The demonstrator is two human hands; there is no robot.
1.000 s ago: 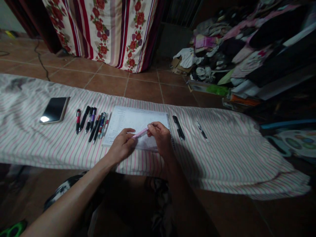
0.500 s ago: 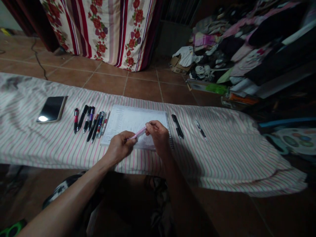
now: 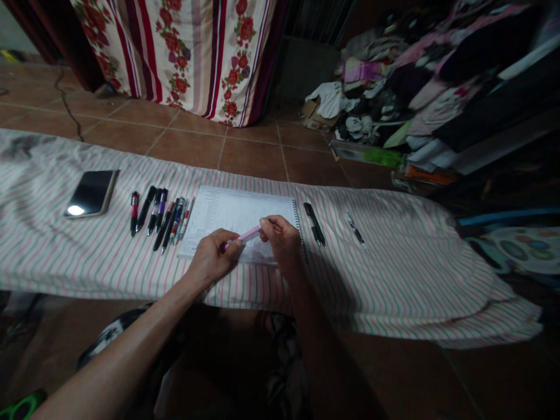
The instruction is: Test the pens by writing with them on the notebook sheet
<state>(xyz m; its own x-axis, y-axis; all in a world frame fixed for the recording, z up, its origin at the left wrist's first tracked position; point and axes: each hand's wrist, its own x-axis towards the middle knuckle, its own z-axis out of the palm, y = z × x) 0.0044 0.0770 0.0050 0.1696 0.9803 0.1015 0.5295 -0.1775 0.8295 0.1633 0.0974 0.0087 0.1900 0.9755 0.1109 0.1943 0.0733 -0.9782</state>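
A slim pink pen point(image 3: 249, 233) is held between both hands above a spiral notebook point(image 3: 245, 204). My left hand point(image 3: 215, 255) is closed around its left end, thumb along the barrel. The fingers of my right hand point(image 3: 281, 239) pinch the other end. The notebook lies flat, its wire binding on the right and print or writing on the page. Left of it several pens point(image 3: 164, 224) lie side by side, with a red and black pen point(image 3: 134, 214) outermost. To the right rest black pens point(image 3: 314, 224) close together and a thin clear pen point(image 3: 357, 232).
A phone point(image 3: 91, 193) lies at the left of the striped cloth point(image 3: 394, 262) covering the low surface. Beyond are a tiled floor point(image 3: 251, 157) and a floral curtain point(image 3: 196, 58). Clothes and boxes point(image 3: 332, 105) are heaped at the back right.
The pink pen has tilted slightly flatter between my hands. My right hand has shifted a little to the right; the things on the cloth stay in place.
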